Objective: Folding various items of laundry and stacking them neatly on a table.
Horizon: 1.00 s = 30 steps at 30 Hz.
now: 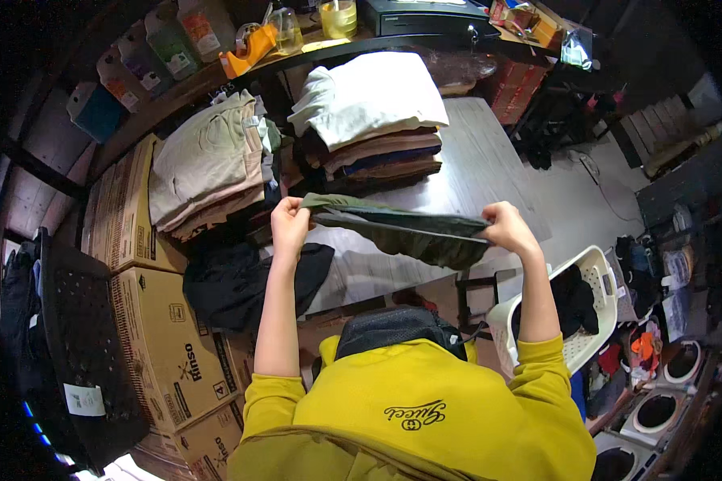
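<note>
A dark green garment (pixel 397 231) is stretched between my two hands over the grey wood-look table (pixel 361 276). My left hand (pixel 292 225) grips its left end, and my right hand (pixel 505 225) pinches its right end. Part of the cloth hangs down between them. Beyond my left hand lies a stack of folded clothes with a beige garment (pixel 204 150) on top. Behind the held cloth stands another folded stack, topped by a white garment (pixel 379 90). A black garment (pixel 228 282) lies spread near the table's left edge, below my left hand.
Cardboard boxes (pixel 168 349) are stacked at the left beside a black perforated basket (pixel 90 337). A white laundry basket (pixel 604 312) with dark clothes stands at the right. Along the back shelf (pixel 313 51) are an orange tape dispenser (pixel 249 54) and several bottles. Front-loading machines (pixel 653 415) are at lower right.
</note>
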Available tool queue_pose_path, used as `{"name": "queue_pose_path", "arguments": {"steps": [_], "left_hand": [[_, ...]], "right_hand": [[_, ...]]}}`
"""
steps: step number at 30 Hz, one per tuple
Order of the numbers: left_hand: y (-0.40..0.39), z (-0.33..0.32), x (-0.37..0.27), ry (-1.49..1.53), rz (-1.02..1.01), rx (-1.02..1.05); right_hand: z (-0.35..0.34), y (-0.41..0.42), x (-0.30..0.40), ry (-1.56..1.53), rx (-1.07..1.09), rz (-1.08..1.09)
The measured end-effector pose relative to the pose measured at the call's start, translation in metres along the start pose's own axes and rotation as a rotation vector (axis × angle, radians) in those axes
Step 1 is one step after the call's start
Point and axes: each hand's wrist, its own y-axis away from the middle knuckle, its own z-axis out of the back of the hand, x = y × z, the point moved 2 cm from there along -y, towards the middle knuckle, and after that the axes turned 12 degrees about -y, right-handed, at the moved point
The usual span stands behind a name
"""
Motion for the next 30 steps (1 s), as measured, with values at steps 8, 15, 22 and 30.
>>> {"name": "queue_pose_path", "arguments": {"steps": [8, 15, 22, 30], "left_hand": [[0.025, -0.054, -0.059, 1.360, 0.282, 0.360], [0.040, -0.074, -0.082, 1.494, -0.245, 1.047], [0.058, -0.113, -0.112, 1.789, 0.041, 1.015], [0.056, -0.128, -0.114, 1.605, -0.028, 1.254]], "right_hand": [[0.006, -0.056, -0.048, -0.765, -0.117, 0.118], [-0.002, -0.075, -0.038, -0.912, 0.140, -0.048], [0.016, -0.100, -0.022, -1.982, 0.457, -0.002], [0.074, -0.108, -0.009, -1.789, 0.326, 0.266]]}}
